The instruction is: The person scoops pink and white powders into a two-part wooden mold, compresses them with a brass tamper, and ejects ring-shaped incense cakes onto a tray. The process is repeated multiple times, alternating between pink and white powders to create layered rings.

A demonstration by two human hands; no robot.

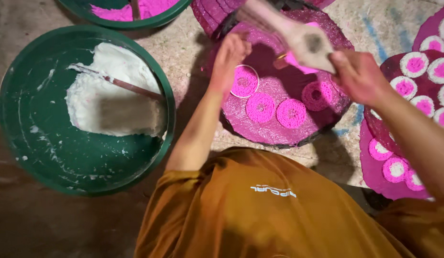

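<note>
My left hand (231,53) reaches down to a thin white ring (244,81) on a round pink woven tray (279,129), fingertips on the ring's upper rim. Inside the ring lies a coil of pink batter. Three more pink coils (260,107) sit in a row to its right on the same tray. My right hand (358,74) grips a pale cloth squeeze bag (305,40) held tilted over the tray, with pink batter at its nozzle (291,59).
A large green basin (21,143) at left holds white batter (112,95) and a stirring stick (131,87). A second green basin (126,12) with pink batter sits at the top. Pink trays (375,167) at right carry several pink-and-white discs (414,64).
</note>
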